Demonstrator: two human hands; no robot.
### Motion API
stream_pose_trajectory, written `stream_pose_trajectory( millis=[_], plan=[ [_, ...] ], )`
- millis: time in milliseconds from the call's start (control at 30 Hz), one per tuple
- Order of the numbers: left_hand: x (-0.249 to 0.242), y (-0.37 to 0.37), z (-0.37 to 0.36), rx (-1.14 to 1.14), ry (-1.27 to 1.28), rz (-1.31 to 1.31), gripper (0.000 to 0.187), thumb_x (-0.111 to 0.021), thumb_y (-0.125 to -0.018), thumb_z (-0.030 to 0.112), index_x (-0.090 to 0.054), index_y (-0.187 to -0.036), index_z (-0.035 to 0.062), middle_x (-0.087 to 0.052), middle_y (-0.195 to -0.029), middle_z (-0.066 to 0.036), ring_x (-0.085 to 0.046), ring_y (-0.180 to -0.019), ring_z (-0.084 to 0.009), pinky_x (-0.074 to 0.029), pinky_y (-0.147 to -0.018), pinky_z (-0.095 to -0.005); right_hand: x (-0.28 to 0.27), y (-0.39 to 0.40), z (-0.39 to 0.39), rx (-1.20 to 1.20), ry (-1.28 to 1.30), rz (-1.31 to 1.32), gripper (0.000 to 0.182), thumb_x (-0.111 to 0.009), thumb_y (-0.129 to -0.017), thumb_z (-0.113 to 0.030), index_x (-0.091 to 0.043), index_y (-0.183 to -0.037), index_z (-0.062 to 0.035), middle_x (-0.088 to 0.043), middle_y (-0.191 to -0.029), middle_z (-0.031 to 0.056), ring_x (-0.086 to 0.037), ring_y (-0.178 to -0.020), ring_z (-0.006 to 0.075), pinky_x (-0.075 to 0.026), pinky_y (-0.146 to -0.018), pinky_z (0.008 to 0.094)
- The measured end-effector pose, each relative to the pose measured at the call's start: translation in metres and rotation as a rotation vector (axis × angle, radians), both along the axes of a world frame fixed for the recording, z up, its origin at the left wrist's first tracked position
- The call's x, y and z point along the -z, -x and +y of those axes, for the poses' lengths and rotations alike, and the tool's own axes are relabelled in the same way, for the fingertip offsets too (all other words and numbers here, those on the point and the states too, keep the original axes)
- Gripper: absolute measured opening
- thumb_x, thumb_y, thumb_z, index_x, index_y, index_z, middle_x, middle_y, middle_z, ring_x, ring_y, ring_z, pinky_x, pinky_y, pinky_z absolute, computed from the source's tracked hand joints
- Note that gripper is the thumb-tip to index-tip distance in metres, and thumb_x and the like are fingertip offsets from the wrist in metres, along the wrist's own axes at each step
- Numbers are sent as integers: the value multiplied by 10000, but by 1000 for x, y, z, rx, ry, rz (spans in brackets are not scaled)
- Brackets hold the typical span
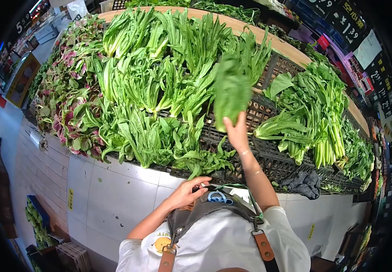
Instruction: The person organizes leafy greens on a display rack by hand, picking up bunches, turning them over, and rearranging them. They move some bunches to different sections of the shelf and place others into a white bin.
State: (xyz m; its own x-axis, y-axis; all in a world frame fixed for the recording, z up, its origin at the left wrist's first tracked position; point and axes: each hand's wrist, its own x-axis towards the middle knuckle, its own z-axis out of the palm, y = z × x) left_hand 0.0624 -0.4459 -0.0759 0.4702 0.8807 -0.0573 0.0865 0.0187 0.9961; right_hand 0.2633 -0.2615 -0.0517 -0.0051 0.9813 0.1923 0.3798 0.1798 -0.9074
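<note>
My right hand grips a bunch of green leafy lettuce by its lower end and holds it up over the black crates. The bunch is smeared by motion. Low in front of my dark apron, my left hand has its fingers curled together near the apron's top edge. What lies inside those fingers, if anything, is hidden. Rows of similar long-leaf lettuce lie across the crates to the left of my right hand. Bare black crate mesh shows beside the held bunch.
Red-and-green amaranth is heaped at the left. Bundled greens with long stems lie at the right, above a dark crumpled bag on the crate edge. A wooden ledge runs behind. Price signs hang at the upper right.
</note>
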Motion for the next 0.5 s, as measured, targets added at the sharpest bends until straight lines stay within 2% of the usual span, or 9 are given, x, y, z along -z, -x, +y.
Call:
stream_pose_trajectory(
  millis=[33, 67, 133, 233, 333, 400, 467, 500],
  plan=[
    [2, 1, -2, -10, 22, 1, 382, -589, -907, 113, -525, -1277, 44, -630, -1056, -74, -575, -862, -135, -484, -797, -283, 17, 4, 7, -43, 166, -80, 655, -627, -858, -279, -305, -1356, -1, -428, -1309, 255, -506, -1156, 357, -419, -960, 398],
    [3, 2, -4, -18, 46, 3, 383, -592, -905, 113, -525, -1276, 43, -630, -1056, -72, -574, -862, -134, -484, -796, -282, 42, 4, 10, -83, -75, -335, 696, -637, -842, -265, -279, -1372, 8, -423, -1303, 257, -490, -1161, 383, -427, -942, 420],
    [3, 3, -6, -32, 80, 11, 390, -597, -892, 98, -528, -1272, 44, -635, -1056, -73, -572, -849, -127, -483, -787, -278, 33, 10, 4, -35, -64, -427, 731, -647, -824, -246, -257, -1389, 6, -417, -1294, 267, -469, -1162, 415, -425, -942, 436],
    [10, -3, -10, -41, 136, -10, 402, -600, -876, 74, -531, -1272, 55, -645, -1040, -65, -545, -772, -100, -475, -737, -254, 40, 5, 5, 3, -48, -300, 714, -650, -813, -228, -285, -1378, 11, -419, -1295, 258, -472, -1152, 419, -425, -942, 434],
    [10, -11, -6, 42, 187, 8, 354, -577, -911, 82, -533, -1257, 21, -630, -1073, -62, -582, -947, -136, -467, -855, -281, 29, 5, -3, 61, -16, -222, 671, -645, -817, -207, -320, -1359, 19, -432, -1295, 249, -476, -1151, 415, -419, -951, 430],
    [3, -19, -4, 74, 198, 24, 350, -572, -910, 61, -532, -1255, 16, -632, -1070, -57, -579, -966, -128, -459, -867, -274, 48, 2, 0, 115, -198, -266, 659, -663, -810, -180, -364, -1364, 14, -470, -1294, 193, -595, -955, 295, -496, -817, 369],
    [0, -25, -1, 100, 187, 31, 350, -574, -906, 52, -534, -1252, 15, -633, -1073, -55, -578, -971, -125, -457, -868, -271, 31, 2, -9, 90, -114, -79, 598, -654, -822, -173, -411, -1338, 4, -468, -1305, 173, -595, -965, 252, -499, -793, 337],
    [0, -28, 1, 114, 223, 36, 346, -570, -901, 33, -539, -1246, 14, -633, -1082, -53, -577, -985, -119, -457, -864, -266, 23, -2, -15, 83, -67, 32, 512, -627, -856, -151, -443, -1307, 8, -494, -1288, 155, -601, -959, 199, -499, -763, 293]
  ],
)
